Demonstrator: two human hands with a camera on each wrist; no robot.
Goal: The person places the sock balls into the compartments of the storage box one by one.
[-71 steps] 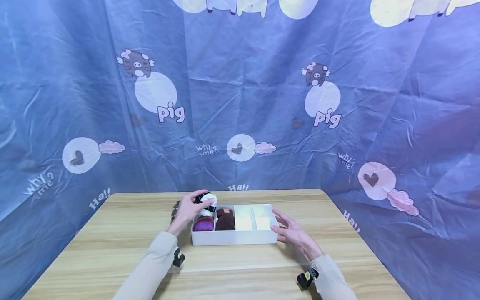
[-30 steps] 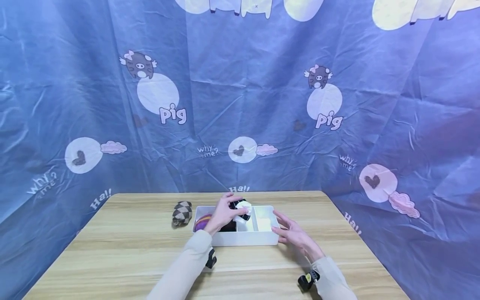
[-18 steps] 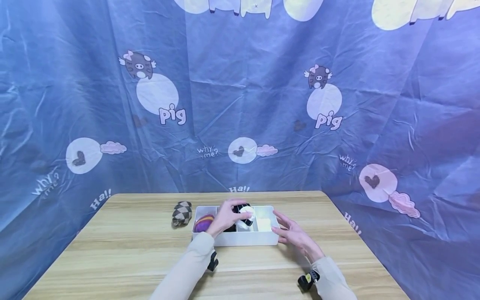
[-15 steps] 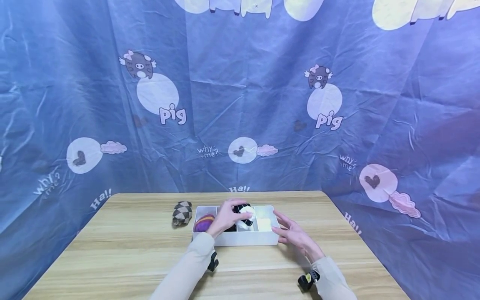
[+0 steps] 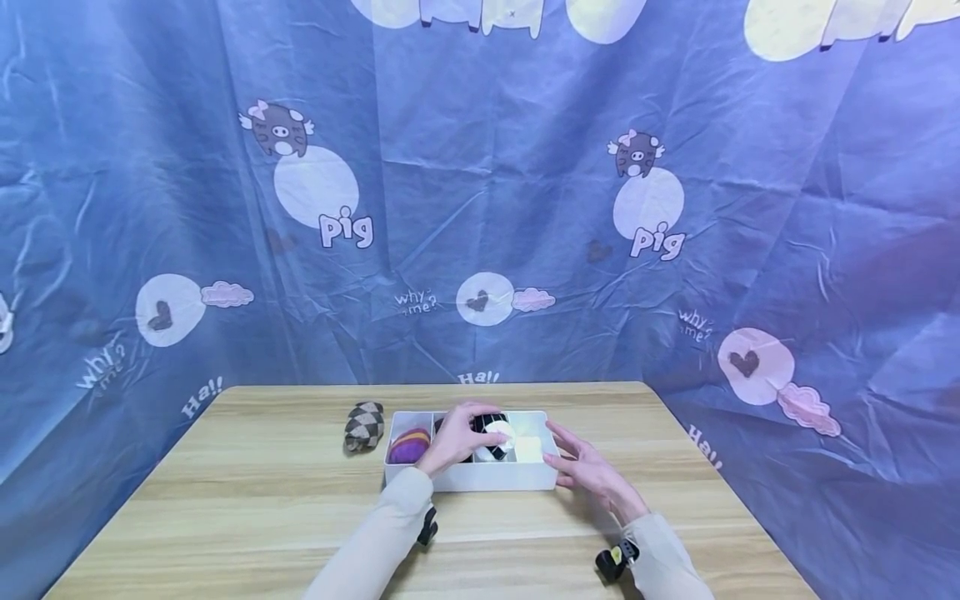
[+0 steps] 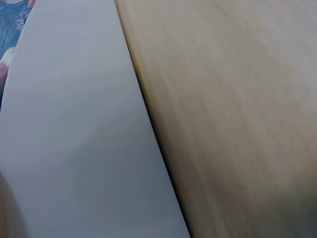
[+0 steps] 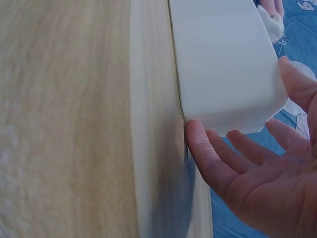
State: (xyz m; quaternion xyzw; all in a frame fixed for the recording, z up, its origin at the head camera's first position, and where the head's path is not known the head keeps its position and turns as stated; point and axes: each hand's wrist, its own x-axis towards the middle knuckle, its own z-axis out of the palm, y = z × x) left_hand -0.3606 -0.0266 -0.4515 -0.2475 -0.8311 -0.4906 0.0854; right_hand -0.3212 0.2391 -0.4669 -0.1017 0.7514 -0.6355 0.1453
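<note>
A white divided box stands on the table. My left hand pinches a rolled black-and-white pair of socks down in the third compartment from the left. Purple socks with an orange stripe fill the leftmost compartment. Mostly hidden behind my left hand, dark brown socks lie in the second. My right hand touches the box's right end, its fingers fairly straight in the right wrist view, thumb at the upper edge. The left wrist view shows mainly the box's front wall.
Grey-and-brown argyle socks lie rolled on the wooden table, left of the box. The rightmost compartment shows its pale floor. A blue printed cloth hangs behind the table.
My left hand has carried the black-and-white socks rightward from above the leftmost compartment, then lowered them into the third. The argyle socks have come into full view. My right hand stays at the box's end.
</note>
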